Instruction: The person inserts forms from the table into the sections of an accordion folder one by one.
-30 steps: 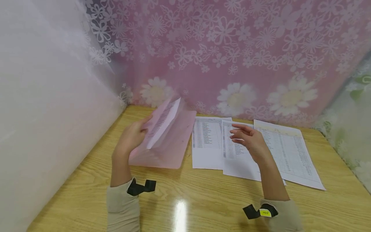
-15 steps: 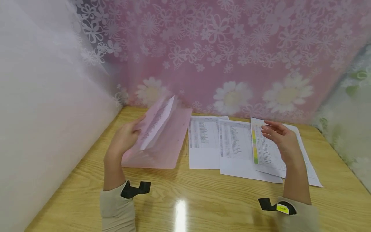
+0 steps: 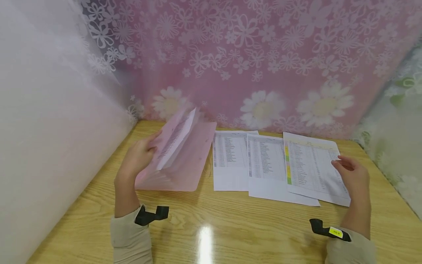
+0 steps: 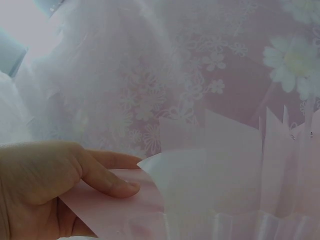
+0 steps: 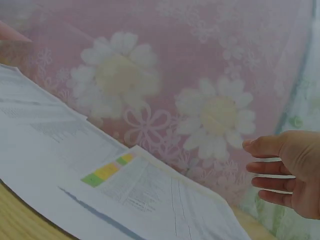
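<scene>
My left hand (image 3: 136, 158) grips the front flap of a pink expanding folder (image 3: 188, 165) and holds it open at the table's back left. Its thumb presses on the flap (image 4: 107, 182). A white printed sheet (image 3: 174, 141) stands in one pocket of the folder (image 4: 240, 150), and its corner (image 4: 185, 175) shows in the left wrist view. My right hand (image 3: 352, 176) is at the right edge of the rightmost printed sheet (image 3: 310, 168), fingers relaxed and holding nothing. In the right wrist view the hand (image 5: 290, 170) hovers above that sheet (image 5: 150, 192), which has a coloured margin.
Two more printed sheets (image 3: 229, 161) (image 3: 267, 167) lie side by side between the folder and the right sheet, overlapping slightly. A pink floral curtain (image 3: 263, 66) hangs behind the wooden table (image 3: 230, 227). A white curtain (image 3: 49, 128) closes the left side.
My right hand has moved rightward from over the middle sheet to the right edge of the rightmost sheet. The left hand has kept hold of the open folder.
</scene>
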A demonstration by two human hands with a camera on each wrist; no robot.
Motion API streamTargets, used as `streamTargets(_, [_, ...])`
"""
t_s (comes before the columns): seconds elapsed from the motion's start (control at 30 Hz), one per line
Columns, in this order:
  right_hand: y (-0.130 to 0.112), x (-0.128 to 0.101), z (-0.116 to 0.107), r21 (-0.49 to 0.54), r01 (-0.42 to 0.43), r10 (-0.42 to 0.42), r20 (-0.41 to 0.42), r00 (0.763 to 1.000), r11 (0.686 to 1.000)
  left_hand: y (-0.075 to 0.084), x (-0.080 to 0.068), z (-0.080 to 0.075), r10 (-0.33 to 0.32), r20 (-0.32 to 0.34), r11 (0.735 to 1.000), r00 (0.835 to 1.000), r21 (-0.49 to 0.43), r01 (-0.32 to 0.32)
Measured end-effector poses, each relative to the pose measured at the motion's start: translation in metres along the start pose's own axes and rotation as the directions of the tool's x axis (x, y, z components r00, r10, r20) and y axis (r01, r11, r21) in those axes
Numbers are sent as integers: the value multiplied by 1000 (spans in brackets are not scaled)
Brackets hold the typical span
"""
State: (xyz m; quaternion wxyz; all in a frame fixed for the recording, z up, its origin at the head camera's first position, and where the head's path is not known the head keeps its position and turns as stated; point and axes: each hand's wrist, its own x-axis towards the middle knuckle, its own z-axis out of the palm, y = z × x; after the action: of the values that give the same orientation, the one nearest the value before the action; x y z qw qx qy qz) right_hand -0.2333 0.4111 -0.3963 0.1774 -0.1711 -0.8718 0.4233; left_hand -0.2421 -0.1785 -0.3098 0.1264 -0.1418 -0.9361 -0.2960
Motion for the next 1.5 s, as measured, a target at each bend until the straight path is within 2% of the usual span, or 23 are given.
streamTargets(0.13, [20, 3, -1, -34, -116, 117, 8, 993, 993, -1, -1, 0, -6, 0, 1000, 1000, -3, 6])
streamTargets(0.27, [35, 2, -1, -52, -195, 197, 22, 980, 979, -1, -1, 1, -4, 1, 1000, 1000, -6, 4])
streamTargets(0.4, [48, 2, 0, -53, -257, 258, 23, 966, 965, -2, -1, 1, 0, -3, 1000, 1000, -6, 0])
streamTargets(0.53, [56, 2, 2, -69, -285, 287, 31, 957, 956, -2, 0, 0, 0, -2, 1000, 1000, -6, 0])
streamTargets(0.7, [59, 5, 4, -109, -285, 290, 38, 956, 952, -1, 0, 1, -7, 9, 1000, 1000, -2, 7])
streamTargets(0.93, [60, 7, 7, -238, -249, 264, 35, 964, 939, 1, -1, 2, -15, 15, 1000, 1000, -7, 15])
streamTargets(1.17, [60, 5, 5, -271, -234, 252, 36, 967, 934, 1, 0, 1, -4, 10, 1000, 1000, 12, 4])
streamTargets(1.5, [53, 5, 9, -365, -217, 246, 34, 969, 905, -1, 0, 1, -13, 16, 1000, 1000, 23, 12])
